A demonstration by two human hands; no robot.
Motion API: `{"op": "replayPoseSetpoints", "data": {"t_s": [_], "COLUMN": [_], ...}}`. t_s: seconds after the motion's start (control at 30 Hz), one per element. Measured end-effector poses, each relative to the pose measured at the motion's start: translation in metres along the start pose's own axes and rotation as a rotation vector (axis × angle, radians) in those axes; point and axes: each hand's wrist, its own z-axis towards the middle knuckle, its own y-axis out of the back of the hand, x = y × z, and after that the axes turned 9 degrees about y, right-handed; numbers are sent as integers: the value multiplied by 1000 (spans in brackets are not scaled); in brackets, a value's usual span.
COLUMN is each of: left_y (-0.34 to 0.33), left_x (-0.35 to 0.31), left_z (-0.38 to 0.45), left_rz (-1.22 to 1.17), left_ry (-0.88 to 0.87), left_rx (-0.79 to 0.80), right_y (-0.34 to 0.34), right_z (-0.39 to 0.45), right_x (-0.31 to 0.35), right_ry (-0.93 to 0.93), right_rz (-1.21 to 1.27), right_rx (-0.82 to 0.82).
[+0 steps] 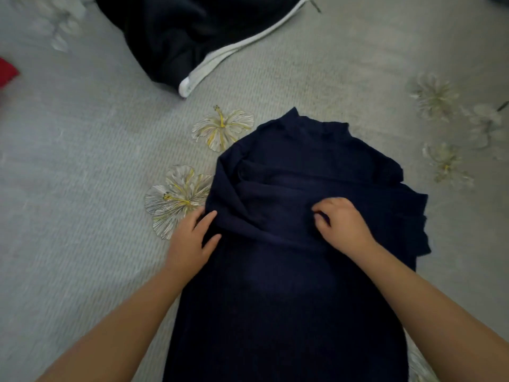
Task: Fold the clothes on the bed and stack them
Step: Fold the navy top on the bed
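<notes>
Navy top spread flat on the bed, neck end far away, bottom end near, so easy to fold. Sleeves already laid across the middle, making a thick band there.

Left hand at the top's left edge, thumb on the cloth and fingers tucked under the fold, pinching it. Probably holding that side so the fold stays put.

Right hand resting on the middle of the top, a bit to the right, fingers curled in and nipping a bit of sleeve cloth. Looks like tugging it smooth or getting it straight.

2 hands well apart, 1 on each side of the band. Rest of the top stretching down between both arms.

Another dark piece with a white stripe lying farther up the bed, not touched, not folded. Bit of red cloth at the far left edge. No stack to see yet.
</notes>
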Motion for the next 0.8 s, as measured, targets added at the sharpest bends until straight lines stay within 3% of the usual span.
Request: {"op": "replayPoseSetpoints", "data": {"t_s": [0.13, 0.23, 0.3, 0.33, 0.4, 0.47, 0.53, 0.63, 0.7, 0.77, 0.8], "left_y": [-4, -5, -4, -3, -3, -2, -1, 2, 4, 7, 8], "left_x": [9, 20, 24, 26, 32, 36, 38, 35, 33, 33, 33], "left_z": [12, 17, 18, 18, 19, 17, 14, 14, 15, 17, 18], "left_rz": [-239, -312, -327, -332, -333, -331, -330, -285, -187, -175, -198], "left_ry": [127, 118, 99, 90, 44, -3, -30, -63, -59, 8, 55], "left_rx": [-71, -73, -64, -57, -71, -83, -85, -51, -44, -27, -2], "right_y": [-21, -36, -36, -32, -20, -8, -9, -28, -29, -22, -19], "right_z": [83, 123, 133, 135, 132, 120, 111, 110, 122, 142, 154], "right_x": [65, 88, 94, 92, 86, 77, 74, 73, 79, 91, 97], "right_ry": [126, 96, 83, 97, 107, 19, -122, -191, -160, -106, -89], "right_rz": [162, 43, -10, 21, 108, 223, 284, 51, -80, -85, -59], "right_rx": [38, 232, 273, 230, -6, -336, -445, -71, -86, -192, -162]}}
